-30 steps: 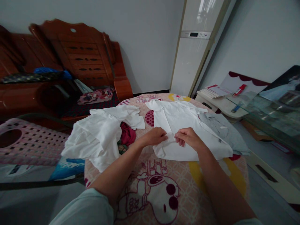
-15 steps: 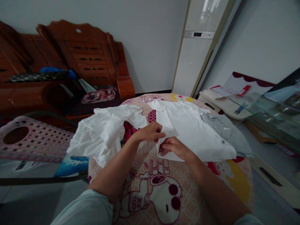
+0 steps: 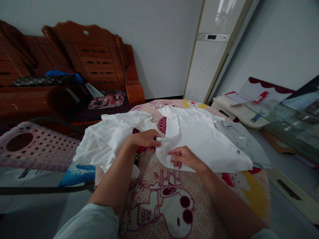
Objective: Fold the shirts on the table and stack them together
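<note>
Two bare hands grip one white shirt [image 3: 201,139], which lies spread flat across the far right part of a round bench [image 3: 265,199], its collar end away from the viewer and its hem toward the viewer. The left hand [image 3: 143,139] holds the near left corner of the shirt, its fingers [image 3: 154,143] pressed together on a pinch of fabric that is lifted slightly off the bench. The right hand [image 3: 184,157] rests just beside it on the near hem, thumb on top and fingers [image 3: 175,163] curled under the edge, so that they too are clamped on the cloth. A grey garment [image 3: 240,141] lies partly beneath the shirt's right side and sticks out toward the bench edge. To the left of the left hand, a heap of white garments [image 3: 109,141] hangs over the bench rim, and a dark red garment [image 3: 140,150] shows in the gap between the heap and the hand. A cartoon-print cloth [image 3: 171,205] in pink, maroon and yellow covers the bench top. Beyond the bench, at left, stands a pink perforated plastic stool [image 3: 35,149]; behind it is a carved wooden sofa [image 3: 94,59] carrying a floral cloth [image 3: 107,100]. A tall white floor-standing air conditioner [image 3: 211,59] occupies the room corner, with a stack of papers [image 3: 230,98] near its foot at right.
</note>
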The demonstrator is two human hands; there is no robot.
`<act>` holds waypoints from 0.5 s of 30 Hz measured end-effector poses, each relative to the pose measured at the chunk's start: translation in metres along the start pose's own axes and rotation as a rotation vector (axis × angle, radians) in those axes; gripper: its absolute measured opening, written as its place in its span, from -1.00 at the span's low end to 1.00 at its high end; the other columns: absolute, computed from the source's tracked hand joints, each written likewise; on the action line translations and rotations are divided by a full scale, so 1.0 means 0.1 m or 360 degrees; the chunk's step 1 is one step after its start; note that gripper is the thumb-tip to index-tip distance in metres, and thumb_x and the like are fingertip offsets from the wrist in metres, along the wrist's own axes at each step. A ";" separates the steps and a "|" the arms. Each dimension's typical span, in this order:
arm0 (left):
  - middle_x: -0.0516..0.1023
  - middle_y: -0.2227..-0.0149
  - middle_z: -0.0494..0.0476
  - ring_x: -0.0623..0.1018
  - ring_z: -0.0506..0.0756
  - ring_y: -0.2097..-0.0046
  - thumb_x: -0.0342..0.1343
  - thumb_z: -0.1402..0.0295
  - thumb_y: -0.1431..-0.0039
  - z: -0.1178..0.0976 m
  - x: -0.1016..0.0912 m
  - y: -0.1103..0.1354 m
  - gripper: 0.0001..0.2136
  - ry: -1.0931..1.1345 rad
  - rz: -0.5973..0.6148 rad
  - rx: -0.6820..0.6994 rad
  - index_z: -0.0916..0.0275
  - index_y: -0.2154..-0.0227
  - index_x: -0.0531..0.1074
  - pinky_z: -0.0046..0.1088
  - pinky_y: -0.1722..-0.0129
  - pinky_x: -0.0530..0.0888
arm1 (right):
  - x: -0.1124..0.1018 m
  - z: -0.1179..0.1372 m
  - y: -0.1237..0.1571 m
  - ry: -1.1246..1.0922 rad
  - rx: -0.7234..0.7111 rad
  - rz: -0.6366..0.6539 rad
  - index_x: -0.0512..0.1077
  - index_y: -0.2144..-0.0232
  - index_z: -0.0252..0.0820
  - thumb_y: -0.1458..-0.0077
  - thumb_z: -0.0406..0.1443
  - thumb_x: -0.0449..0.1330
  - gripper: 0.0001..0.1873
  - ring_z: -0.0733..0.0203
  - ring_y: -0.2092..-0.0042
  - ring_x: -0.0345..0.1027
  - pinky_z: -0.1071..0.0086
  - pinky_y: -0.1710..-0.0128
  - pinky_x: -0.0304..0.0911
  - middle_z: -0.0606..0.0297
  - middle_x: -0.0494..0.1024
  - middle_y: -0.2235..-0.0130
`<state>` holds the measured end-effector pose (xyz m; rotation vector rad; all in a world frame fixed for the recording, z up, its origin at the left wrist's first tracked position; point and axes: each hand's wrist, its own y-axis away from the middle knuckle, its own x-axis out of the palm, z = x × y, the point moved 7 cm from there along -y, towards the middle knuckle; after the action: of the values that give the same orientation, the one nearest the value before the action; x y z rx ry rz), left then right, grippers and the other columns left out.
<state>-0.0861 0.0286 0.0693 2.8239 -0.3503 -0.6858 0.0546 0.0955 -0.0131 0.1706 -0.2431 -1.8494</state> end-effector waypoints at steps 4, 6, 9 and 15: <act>0.51 0.57 0.03 0.47 -0.04 0.56 0.16 0.28 -0.13 -0.06 -0.01 0.06 -0.79 0.0029 0.0038 0.0026 0.35 0.45 0.51 -0.62 0.56 0.38 | -0.11 0.13 0.00 -0.0207 -0.0249 -0.0238 0.47 -0.04 -0.29 0.03 -0.20 0.31 -0.44 0.20 0.36 0.49 0.42 0.54 0.34 0.07 0.61 0.21; 0.51 0.57 0.04 0.47 -0.04 0.55 0.16 0.26 -0.13 -0.10 0.00 0.09 -0.78 0.0050 0.0058 0.0029 0.35 0.47 0.50 -0.62 0.55 0.38 | -0.13 0.18 0.00 -0.0286 -0.0332 -0.0269 0.46 -0.05 -0.24 0.03 -0.21 0.32 -0.44 0.15 0.24 0.51 0.39 0.44 0.39 0.04 0.59 0.09; 0.50 0.58 0.04 0.47 -0.04 0.56 0.15 0.27 -0.12 -0.10 0.00 0.09 -0.78 -0.0040 0.0023 -0.0017 0.35 0.49 0.49 -0.63 0.57 0.35 | -0.07 0.18 -0.01 -0.0290 -0.0329 -0.0184 0.42 -0.11 -0.18 0.02 -0.23 0.32 -0.40 0.15 0.20 0.50 0.36 0.39 0.42 0.03 0.55 0.00; 0.44 0.62 0.00 0.39 -0.07 0.60 0.13 0.24 -0.15 -0.10 -0.06 0.08 -0.74 -0.0122 -0.0114 -0.0034 0.34 0.51 0.47 -0.65 0.62 0.27 | -0.04 0.19 -0.01 -0.0288 -0.0363 -0.0139 0.43 -0.10 -0.19 0.01 -0.22 0.32 -0.41 0.15 0.21 0.50 0.34 0.36 0.42 0.03 0.56 0.01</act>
<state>-0.0881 0.0240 0.0826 2.8070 -0.2533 -0.8097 0.0498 0.1009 0.0050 -0.1468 -0.1495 -1.9656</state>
